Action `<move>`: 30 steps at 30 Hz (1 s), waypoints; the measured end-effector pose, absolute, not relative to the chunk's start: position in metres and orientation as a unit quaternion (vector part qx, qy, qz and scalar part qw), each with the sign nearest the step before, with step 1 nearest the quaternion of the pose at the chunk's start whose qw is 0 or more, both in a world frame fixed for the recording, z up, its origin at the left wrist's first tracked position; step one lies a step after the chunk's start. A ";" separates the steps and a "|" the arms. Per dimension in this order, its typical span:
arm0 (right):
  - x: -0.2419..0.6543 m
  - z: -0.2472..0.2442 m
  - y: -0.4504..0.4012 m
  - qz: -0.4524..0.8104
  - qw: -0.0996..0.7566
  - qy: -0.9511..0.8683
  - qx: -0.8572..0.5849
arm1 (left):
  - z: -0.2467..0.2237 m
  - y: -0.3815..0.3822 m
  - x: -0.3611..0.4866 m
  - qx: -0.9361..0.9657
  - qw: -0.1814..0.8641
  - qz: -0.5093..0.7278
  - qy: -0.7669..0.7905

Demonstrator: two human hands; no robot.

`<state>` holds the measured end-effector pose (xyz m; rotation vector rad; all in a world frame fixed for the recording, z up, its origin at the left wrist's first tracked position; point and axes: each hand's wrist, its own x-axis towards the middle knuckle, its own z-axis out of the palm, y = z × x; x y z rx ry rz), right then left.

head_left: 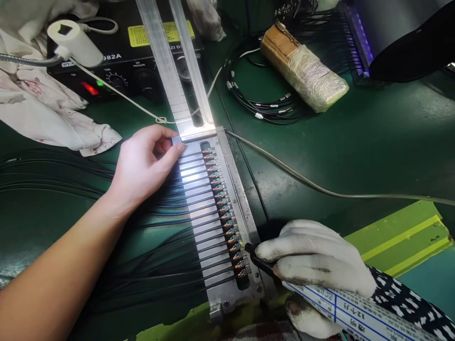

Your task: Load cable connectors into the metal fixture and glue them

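Observation:
My bare left hand point(138, 163) pinches the upper left corner of a long metal fixture point(239, 201) between thumb and fingers. Black cables point(167, 222) lie side by side across the plate, their small wired connectors point(227, 223) lined up over a dark slot. In my gloved right hand point(320, 255) is a glue syringe with a white, blue-lined label point(337, 305). Its black nozzle point(254, 251) points left, with the tip close to the connectors in the lower part of the row; contact cannot be made out. A slotted metal cover point(170, 71) stands raised at the fixture's far end.
Behind stands a black dispenser box point(131, 90) with lit indicators and a white plug adapter point(76, 40). Coiled cables point(263, 109) lie by a plastic-wrapped block point(305, 71). A thin tube point(302, 173) crosses the green table. Cloth point(53, 113) lies left, yellow-green sheet point(398, 237) right.

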<state>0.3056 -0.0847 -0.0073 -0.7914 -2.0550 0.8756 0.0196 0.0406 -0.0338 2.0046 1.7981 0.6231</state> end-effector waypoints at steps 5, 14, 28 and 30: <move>0.305 -0.007 -0.085 0.339 0.380 -0.801 -0.314 | -0.033 0.040 0.019 0.716 0.206 0.219 0.631; 0.300 -0.008 -0.082 0.343 0.390 -0.795 -0.314 | -0.037 0.042 0.018 0.716 0.185 0.237 0.630; 0.310 0.002 -0.098 0.316 0.353 -0.826 -0.304 | -0.040 0.043 0.017 0.718 0.186 0.253 0.622; 0.309 0.000 -0.098 0.315 0.354 -0.829 -0.298 | -0.040 0.043 0.018 0.717 0.189 0.250 0.622</move>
